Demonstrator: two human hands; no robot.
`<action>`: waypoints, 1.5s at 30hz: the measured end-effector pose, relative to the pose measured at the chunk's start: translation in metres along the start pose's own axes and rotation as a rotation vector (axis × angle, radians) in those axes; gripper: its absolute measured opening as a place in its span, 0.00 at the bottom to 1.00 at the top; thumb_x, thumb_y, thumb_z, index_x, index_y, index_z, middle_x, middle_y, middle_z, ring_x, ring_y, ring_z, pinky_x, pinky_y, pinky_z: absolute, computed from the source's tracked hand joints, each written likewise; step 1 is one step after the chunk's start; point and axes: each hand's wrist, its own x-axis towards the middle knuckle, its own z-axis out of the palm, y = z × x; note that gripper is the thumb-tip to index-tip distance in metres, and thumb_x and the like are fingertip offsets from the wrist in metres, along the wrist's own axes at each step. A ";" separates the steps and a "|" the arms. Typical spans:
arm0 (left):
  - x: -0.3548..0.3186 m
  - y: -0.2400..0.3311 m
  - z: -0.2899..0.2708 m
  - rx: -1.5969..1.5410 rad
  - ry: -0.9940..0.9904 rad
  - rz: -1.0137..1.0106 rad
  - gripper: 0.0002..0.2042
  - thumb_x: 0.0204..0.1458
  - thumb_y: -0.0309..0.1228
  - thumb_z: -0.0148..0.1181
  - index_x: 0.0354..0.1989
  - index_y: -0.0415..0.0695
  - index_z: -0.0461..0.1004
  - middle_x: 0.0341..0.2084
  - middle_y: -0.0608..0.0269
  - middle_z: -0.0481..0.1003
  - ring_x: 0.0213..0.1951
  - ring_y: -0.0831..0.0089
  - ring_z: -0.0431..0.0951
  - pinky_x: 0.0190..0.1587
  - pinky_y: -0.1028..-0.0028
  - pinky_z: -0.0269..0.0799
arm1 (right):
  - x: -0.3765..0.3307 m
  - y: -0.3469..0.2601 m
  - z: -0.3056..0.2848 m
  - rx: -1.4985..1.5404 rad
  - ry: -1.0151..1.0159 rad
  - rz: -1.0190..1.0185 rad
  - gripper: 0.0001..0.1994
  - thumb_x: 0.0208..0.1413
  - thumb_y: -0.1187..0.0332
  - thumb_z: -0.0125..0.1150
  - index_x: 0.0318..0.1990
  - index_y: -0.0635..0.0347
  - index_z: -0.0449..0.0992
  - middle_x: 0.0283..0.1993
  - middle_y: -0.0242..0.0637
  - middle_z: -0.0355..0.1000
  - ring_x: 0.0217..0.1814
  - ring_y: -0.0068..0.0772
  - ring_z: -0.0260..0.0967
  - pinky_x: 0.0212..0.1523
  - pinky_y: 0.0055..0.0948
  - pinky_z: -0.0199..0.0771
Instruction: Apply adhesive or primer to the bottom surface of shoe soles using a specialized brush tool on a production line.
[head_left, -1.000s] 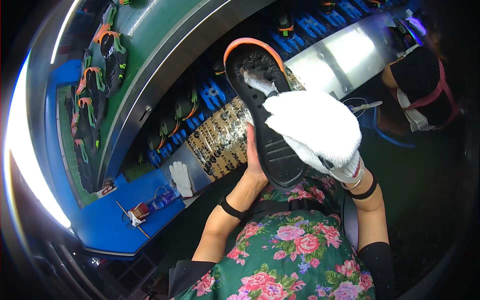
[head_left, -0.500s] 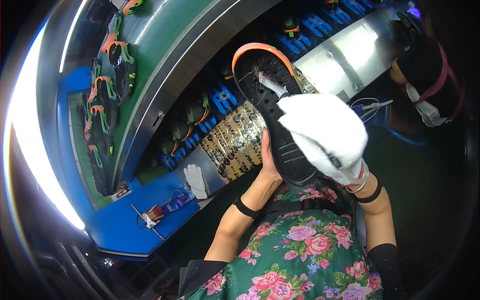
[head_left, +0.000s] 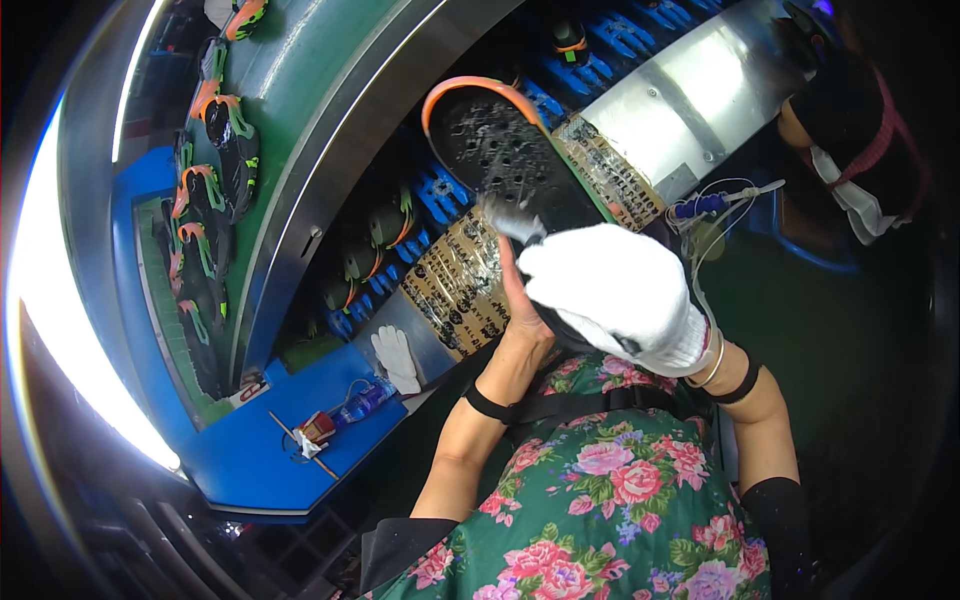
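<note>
Background: factory line, a green conveyor belt [head_left: 300,60] curving along the left with black, orange and green shoes [head_left: 232,140] riding on it.
Blue bench [head_left: 250,450]: lower left, with a spare white glove [head_left: 397,358] lying at its right end.
Left hand [head_left: 520,315]: bare, wrapped round the heel end of the shoe sole from underneath, so it's clamped on it.
Shoe sole [head_left: 500,150]: black with an orange rim, held up in front of the chest, toe pointing up and away, above both hands.
Right hand [head_left: 610,295]: in a white glove, pressed over the lower part of the sole, just right of the bare hand and touching it. What it grips is hidden, can't tell.
Far right: another person [head_left: 850,130], dark top.
</note>
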 end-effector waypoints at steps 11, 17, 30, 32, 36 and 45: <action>0.022 0.003 0.032 0.294 0.013 0.089 0.54 0.53 0.80 0.43 0.77 0.47 0.55 0.70 0.47 0.66 0.65 0.47 0.73 0.68 0.48 0.69 | -0.015 0.001 0.007 0.069 -0.040 0.029 0.13 0.51 0.77 0.70 0.45 0.55 0.87 0.49 0.39 0.85 0.52 0.42 0.82 0.64 0.43 0.76; 0.027 -0.001 0.055 0.085 -0.172 0.126 0.54 0.54 0.80 0.38 0.77 0.46 0.55 0.69 0.43 0.66 0.63 0.39 0.73 0.66 0.40 0.69 | -0.014 0.012 -0.005 0.002 0.051 0.033 0.14 0.51 0.80 0.66 0.46 0.59 0.86 0.49 0.43 0.84 0.51 0.46 0.83 0.57 0.42 0.79; 0.038 0.017 0.045 0.086 -0.382 -0.069 0.58 0.51 0.82 0.43 0.77 0.42 0.53 0.71 0.47 0.63 0.61 0.39 0.74 0.58 0.36 0.75 | -0.031 0.003 0.007 0.084 -0.027 -0.041 0.11 0.55 0.75 0.68 0.46 0.58 0.86 0.48 0.41 0.84 0.48 0.41 0.83 0.50 0.36 0.83; 0.036 0.018 0.044 0.057 -0.273 -0.013 0.59 0.50 0.82 0.43 0.77 0.41 0.53 0.71 0.47 0.63 0.61 0.40 0.74 0.58 0.36 0.75 | -0.022 0.006 -0.008 0.272 -0.098 -0.009 0.12 0.55 0.74 0.69 0.47 0.57 0.86 0.49 0.41 0.84 0.49 0.41 0.83 0.50 0.37 0.83; 0.035 0.010 0.053 0.031 -0.203 0.091 0.60 0.49 0.83 0.42 0.77 0.42 0.52 0.71 0.46 0.62 0.62 0.41 0.73 0.56 0.36 0.76 | -0.041 0.021 -0.015 0.228 -0.140 0.097 0.15 0.56 0.73 0.68 0.52 0.55 0.85 0.53 0.41 0.83 0.54 0.41 0.81 0.55 0.38 0.82; 0.035 0.020 0.046 0.081 -0.321 0.077 0.62 0.46 0.83 0.48 0.78 0.44 0.50 0.75 0.40 0.55 0.64 0.32 0.69 0.58 0.38 0.77 | -0.038 0.021 -0.014 0.356 -0.111 0.106 0.12 0.51 0.72 0.73 0.45 0.56 0.87 0.45 0.38 0.85 0.44 0.42 0.83 0.46 0.36 0.83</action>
